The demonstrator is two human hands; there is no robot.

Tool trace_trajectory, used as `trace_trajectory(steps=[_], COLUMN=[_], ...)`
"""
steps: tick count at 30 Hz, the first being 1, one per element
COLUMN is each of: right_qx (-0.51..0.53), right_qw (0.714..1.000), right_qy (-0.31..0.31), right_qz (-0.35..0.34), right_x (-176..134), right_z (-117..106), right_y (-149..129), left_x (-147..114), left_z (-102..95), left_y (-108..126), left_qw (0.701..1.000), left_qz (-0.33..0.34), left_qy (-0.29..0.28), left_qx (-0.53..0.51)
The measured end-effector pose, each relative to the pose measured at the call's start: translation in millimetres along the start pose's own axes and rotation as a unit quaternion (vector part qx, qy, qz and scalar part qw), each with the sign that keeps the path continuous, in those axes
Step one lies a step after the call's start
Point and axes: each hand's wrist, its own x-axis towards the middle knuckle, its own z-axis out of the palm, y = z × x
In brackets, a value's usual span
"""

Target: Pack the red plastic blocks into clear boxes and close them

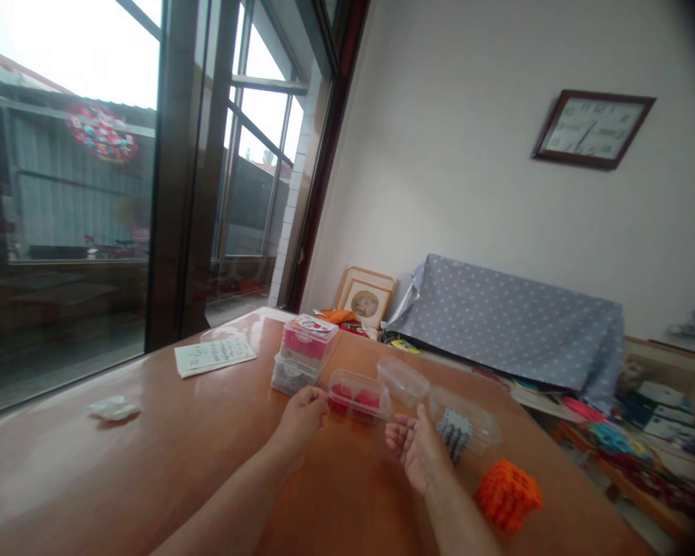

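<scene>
My left hand (304, 419) is closed, its fingers curled together at the left end of a clear plastic box (359, 415) with red pieces (366, 399) inside. Whether anything is pinched in those fingers is hidden. On the box's other side, my right hand (415, 452) is held palm inward, its fingers loosely extended and nothing in it. Just right of that hand stands a stack of grey interlocking pieces (455, 432), in front of a clear plastic container (483, 425). A block of orange interlocking pieces (508, 494) sits beside my right forearm.
Two stacked clear boxes, the upper one (308, 344) with pink contents and the lower one (293, 377) with grey, stand left of the red pieces. Another clear container (404, 380) lies behind. Written papers (214, 355) and a crumpled white packet (114, 408) rest on the brown table (167, 471).
</scene>
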Motion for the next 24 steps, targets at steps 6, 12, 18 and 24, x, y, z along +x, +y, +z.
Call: trace_trajectory(steps=[6,12,18,24], right_qx=[0.030,0.074,0.042,-0.030], right_qw=[0.999,0.968,0.953,0.963], right_qy=[-0.046,-0.236,-0.281,-0.236], right_qz=[-0.002,-0.031,-0.108,-0.131], right_x=[-64,-127,-153,-163], right_z=[12,45,42,24], right_y=[4,44,58,53], left_x=[-23,-76,-93,-112], left_z=[12.9,34.9,40.6,36.3], left_y=[8,23,19,34], left_qw=[0.964,0.873,0.781,0.704], left_qz=[0.216,0.391,0.485,0.531], left_qy=[0.000,-0.104,-0.116,-0.125], left_qx=[0.153,0.272,0.376,0.456])
